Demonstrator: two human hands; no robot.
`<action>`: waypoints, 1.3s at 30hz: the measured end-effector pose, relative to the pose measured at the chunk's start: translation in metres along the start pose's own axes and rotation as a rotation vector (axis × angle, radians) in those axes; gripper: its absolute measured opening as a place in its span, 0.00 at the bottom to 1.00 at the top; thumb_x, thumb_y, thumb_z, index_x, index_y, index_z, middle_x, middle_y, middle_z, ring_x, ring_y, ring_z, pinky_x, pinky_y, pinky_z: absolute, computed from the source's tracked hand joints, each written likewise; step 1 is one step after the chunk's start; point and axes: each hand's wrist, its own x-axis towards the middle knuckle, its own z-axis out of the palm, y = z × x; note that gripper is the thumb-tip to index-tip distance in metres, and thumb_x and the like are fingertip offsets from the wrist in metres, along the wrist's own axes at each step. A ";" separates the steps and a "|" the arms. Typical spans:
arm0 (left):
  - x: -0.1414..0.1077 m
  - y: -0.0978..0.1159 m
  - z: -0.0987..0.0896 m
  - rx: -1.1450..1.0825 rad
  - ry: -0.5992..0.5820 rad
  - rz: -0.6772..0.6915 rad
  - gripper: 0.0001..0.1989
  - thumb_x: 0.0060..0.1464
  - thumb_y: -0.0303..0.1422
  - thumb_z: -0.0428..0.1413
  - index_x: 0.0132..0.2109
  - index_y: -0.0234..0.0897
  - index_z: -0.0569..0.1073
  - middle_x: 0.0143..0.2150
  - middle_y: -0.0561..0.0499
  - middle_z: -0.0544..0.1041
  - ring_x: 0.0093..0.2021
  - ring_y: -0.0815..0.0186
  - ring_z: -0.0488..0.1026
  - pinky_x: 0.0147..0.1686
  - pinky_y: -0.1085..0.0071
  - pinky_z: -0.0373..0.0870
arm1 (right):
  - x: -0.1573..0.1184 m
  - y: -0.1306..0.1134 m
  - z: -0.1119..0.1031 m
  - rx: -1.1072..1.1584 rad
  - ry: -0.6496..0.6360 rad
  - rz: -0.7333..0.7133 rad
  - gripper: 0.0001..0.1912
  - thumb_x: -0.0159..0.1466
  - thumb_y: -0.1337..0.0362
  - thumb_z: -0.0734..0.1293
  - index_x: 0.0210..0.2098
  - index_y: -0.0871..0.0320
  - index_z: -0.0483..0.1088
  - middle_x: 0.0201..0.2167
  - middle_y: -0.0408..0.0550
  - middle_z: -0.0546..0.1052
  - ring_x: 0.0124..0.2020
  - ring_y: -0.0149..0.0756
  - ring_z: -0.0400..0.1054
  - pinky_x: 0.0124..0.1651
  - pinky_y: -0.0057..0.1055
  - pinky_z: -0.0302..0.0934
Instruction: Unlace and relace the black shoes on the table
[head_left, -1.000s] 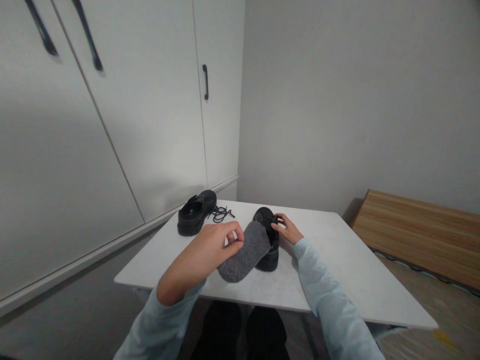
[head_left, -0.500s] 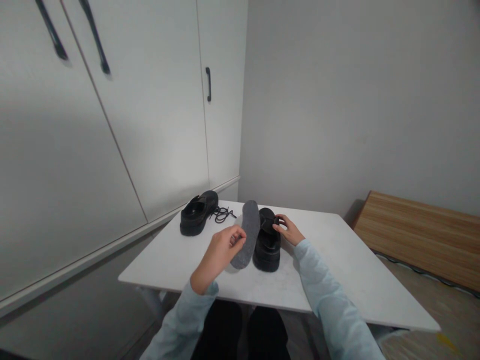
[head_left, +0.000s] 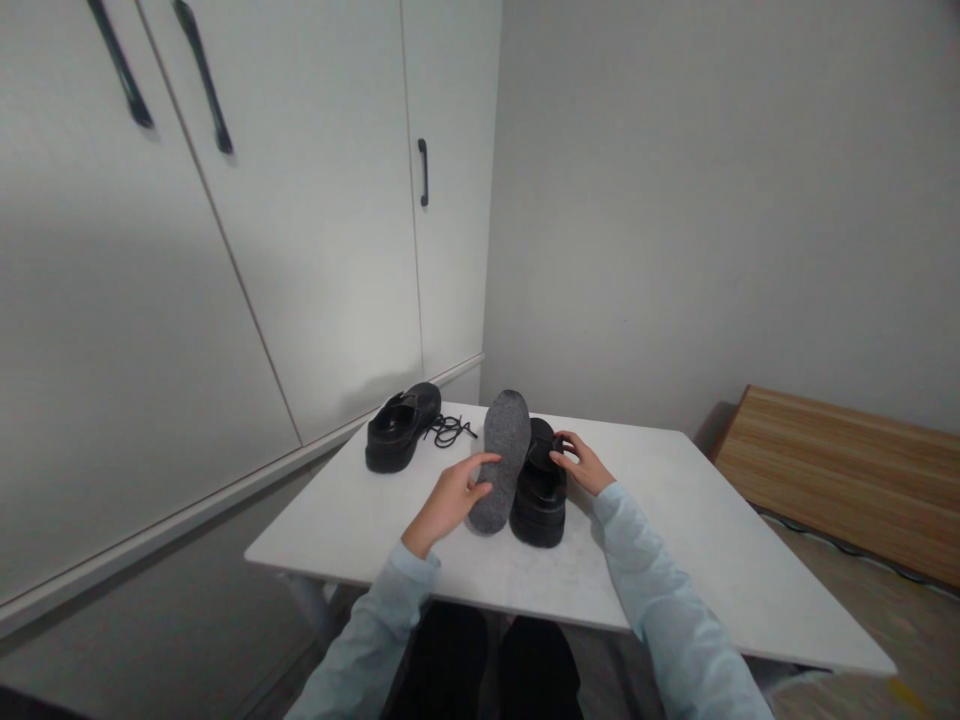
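My left hand point(head_left: 450, 495) pinches a soft, fuzzy grey insole point(head_left: 500, 460) in the middle of the frame, standing it up. Just right of it, my right hand point(head_left: 583, 463) grips the black shoe point(head_left: 540, 495) on the white table point(head_left: 697, 560). Farther back, to the left, sits another black shoe point(head_left: 399, 428).

White wardrobe doors point(head_left: 247, 250) with dark handles left; plain grey wall point(head_left: 712, 200); white table point(head_left: 720, 560); wooden bench point(head_left: 847, 470) right.
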 end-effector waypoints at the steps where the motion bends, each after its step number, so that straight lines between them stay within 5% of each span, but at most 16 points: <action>1: 0.003 -0.001 -0.004 0.010 0.009 0.006 0.22 0.51 0.30 0.52 0.55 0.39 0.68 0.36 0.53 0.74 0.26 0.72 0.66 0.33 0.74 0.64 | 0.000 -0.001 0.000 0.002 0.000 -0.002 0.23 0.54 0.53 0.68 0.48 0.52 0.64 0.49 0.51 0.71 0.53 0.47 0.65 0.55 0.48 0.60; 6: 0.026 -0.015 -0.027 0.098 0.085 -0.028 0.22 0.49 0.27 0.53 0.54 0.37 0.69 0.46 0.48 0.75 0.25 0.74 0.67 0.34 0.73 0.66 | -0.002 -0.005 0.001 0.011 0.002 0.005 0.23 0.54 0.53 0.68 0.48 0.53 0.64 0.48 0.51 0.71 0.53 0.47 0.65 0.55 0.48 0.59; 11: 0.044 -0.046 -0.043 0.200 0.165 -0.103 0.20 0.49 0.25 0.54 0.51 0.37 0.71 0.50 0.47 0.74 0.34 0.69 0.73 0.41 0.71 0.68 | -0.002 -0.007 0.001 0.026 0.003 0.012 0.23 0.54 0.53 0.68 0.47 0.53 0.64 0.47 0.51 0.72 0.52 0.47 0.65 0.55 0.48 0.59; 19: 0.043 -0.084 -0.034 0.453 0.229 -0.233 0.16 0.53 0.24 0.53 0.49 0.39 0.72 0.50 0.47 0.74 0.52 0.62 0.70 0.52 0.68 0.64 | -0.003 -0.006 0.001 0.027 0.002 0.006 0.24 0.54 0.52 0.68 0.47 0.52 0.64 0.47 0.50 0.72 0.51 0.46 0.66 0.55 0.47 0.59; 27: 0.035 -0.066 -0.022 0.821 0.112 -0.340 0.20 0.56 0.43 0.51 0.54 0.44 0.71 0.56 0.40 0.63 0.53 0.50 0.64 0.46 0.60 0.67 | -0.002 -0.006 0.001 0.029 0.005 0.012 0.23 0.53 0.53 0.68 0.47 0.53 0.64 0.48 0.51 0.71 0.51 0.47 0.66 0.55 0.47 0.59; 39: 0.035 -0.042 -0.014 0.978 0.137 -0.237 0.18 0.56 0.37 0.52 0.53 0.39 0.69 0.53 0.39 0.64 0.53 0.49 0.59 0.46 0.55 0.63 | -0.004 -0.008 0.003 0.030 0.000 0.007 0.25 0.54 0.52 0.68 0.48 0.54 0.64 0.49 0.52 0.71 0.52 0.47 0.65 0.56 0.45 0.58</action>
